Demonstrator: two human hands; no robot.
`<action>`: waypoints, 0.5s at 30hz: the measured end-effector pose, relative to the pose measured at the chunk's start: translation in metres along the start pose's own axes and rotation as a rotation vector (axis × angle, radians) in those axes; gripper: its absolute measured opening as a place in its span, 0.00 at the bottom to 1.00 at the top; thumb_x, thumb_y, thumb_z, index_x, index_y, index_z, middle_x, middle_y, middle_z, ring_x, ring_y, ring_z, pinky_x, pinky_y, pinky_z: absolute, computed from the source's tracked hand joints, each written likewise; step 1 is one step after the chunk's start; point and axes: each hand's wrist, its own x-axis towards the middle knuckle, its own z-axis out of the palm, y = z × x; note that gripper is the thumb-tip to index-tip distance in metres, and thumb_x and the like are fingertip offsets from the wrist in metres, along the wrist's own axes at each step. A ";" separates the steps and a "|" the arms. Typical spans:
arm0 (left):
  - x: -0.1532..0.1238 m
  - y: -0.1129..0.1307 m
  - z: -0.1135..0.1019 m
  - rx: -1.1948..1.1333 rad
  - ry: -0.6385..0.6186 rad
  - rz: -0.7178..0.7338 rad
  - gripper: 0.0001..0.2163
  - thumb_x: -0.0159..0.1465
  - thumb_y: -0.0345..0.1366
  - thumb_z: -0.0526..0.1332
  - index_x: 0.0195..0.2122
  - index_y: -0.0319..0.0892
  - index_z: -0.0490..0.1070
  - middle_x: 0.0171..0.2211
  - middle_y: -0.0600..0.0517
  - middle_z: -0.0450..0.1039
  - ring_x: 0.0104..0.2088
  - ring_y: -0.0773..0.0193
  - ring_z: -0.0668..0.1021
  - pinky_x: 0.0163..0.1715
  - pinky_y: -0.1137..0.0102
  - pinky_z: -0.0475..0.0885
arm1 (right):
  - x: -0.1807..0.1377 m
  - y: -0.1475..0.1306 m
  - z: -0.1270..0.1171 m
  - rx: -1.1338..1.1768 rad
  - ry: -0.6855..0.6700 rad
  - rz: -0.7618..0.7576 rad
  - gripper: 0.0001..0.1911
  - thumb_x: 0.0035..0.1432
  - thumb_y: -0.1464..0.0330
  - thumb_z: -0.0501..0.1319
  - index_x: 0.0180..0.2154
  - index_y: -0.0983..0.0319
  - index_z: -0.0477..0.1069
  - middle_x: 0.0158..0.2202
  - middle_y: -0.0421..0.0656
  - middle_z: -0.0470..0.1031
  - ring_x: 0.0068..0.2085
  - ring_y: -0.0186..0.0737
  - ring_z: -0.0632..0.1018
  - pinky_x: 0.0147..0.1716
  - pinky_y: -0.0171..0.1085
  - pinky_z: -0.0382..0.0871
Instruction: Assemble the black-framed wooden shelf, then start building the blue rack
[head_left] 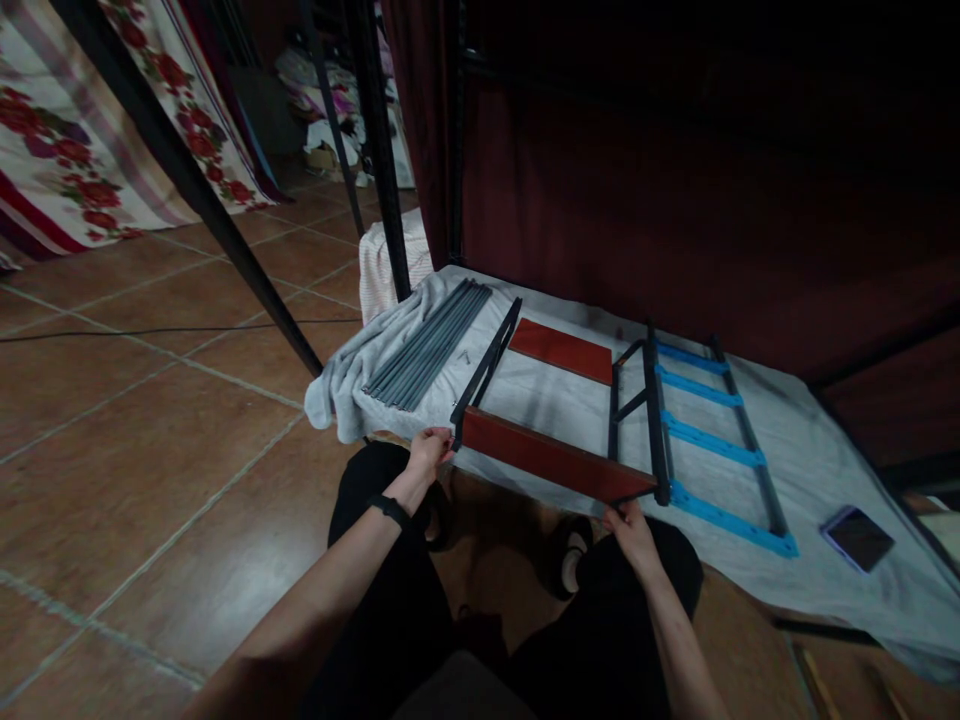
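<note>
A long reddish-brown board stands on edge between two black metal side frames at the table's near edge. My left hand is closed, fingers pinched at the near end of the left side frame, beside the board's end. Under the board's right end, my right hand is closed with its fingertips at the lower edge; part of that grip is hidden. A second, shorter reddish-brown board lies between the frames farther back. Small metal screws lie left of the left frame.
Several grey tubes lie on the left of the cloth-covered table. To the right are blue slotted strips joined to black bars, then a phone. A black post slants down at the left.
</note>
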 end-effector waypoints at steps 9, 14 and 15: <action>-0.002 0.000 0.001 -0.014 0.003 -0.035 0.05 0.51 0.26 0.66 0.26 0.36 0.69 0.22 0.53 0.69 0.19 0.72 0.71 0.20 0.77 0.68 | -0.001 0.003 -0.002 -0.030 -0.010 -0.034 0.24 0.46 0.56 0.64 0.45 0.59 0.69 0.37 0.45 0.78 0.40 0.51 0.79 0.39 0.44 0.75; -0.002 0.002 0.001 -0.015 0.000 -0.084 0.08 0.53 0.30 0.68 0.27 0.37 0.67 0.22 0.52 0.69 0.19 0.70 0.72 0.21 0.75 0.71 | -0.001 0.002 -0.001 -0.046 0.021 -0.016 0.25 0.45 0.56 0.64 0.45 0.60 0.69 0.35 0.45 0.78 0.37 0.51 0.79 0.39 0.46 0.74; -0.002 0.002 0.002 -0.016 0.006 -0.085 0.08 0.54 0.31 0.67 0.26 0.37 0.67 0.21 0.53 0.68 0.19 0.71 0.71 0.20 0.75 0.70 | -0.001 0.002 -0.001 -0.043 0.020 -0.019 0.25 0.45 0.56 0.64 0.45 0.60 0.69 0.36 0.45 0.78 0.38 0.51 0.79 0.39 0.46 0.74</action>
